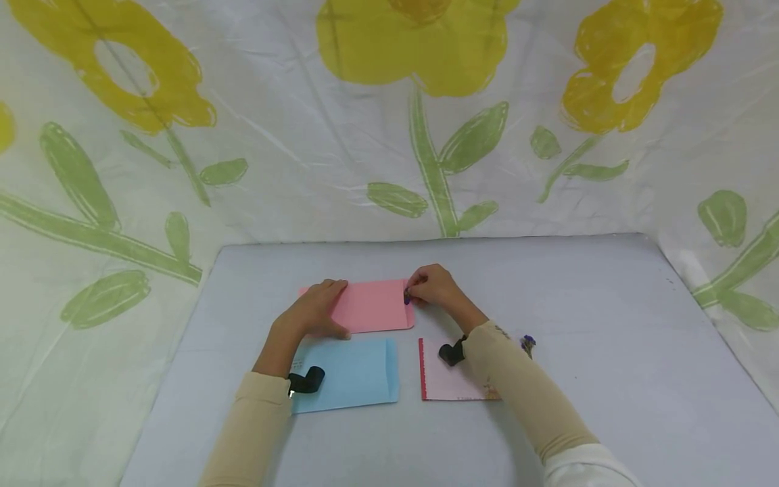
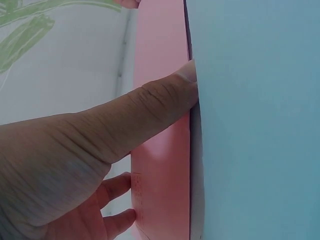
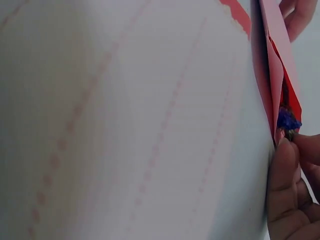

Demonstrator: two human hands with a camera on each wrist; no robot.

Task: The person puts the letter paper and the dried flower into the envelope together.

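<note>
At the tips of the right hand's thumb and fingers, a small blue-purple flower sprig is pinched, its head at the gaping mouth of a pink envelope, where a red inside shows. The envelope lies directly left of those fingers, flat on the pale counter. Across its other end, the left hand rests with its fingers extended, the thumb along the near edge and fingertips at the far edge, steadying the paper rather than clenching it. Just nearer the person than the left thumb lies a blue envelope, its left part under that wrist; whether thumb and blue paper touch cannot be told. Nearer than the right fingers, partly hidden by the right forearm, is a pale pink card with a red left border. A second flower sprig lies to the right of the right fingers, just beyond the sleeve. Well beyond both hands' fingers hangs a white sheet with yellow flowers.
</note>
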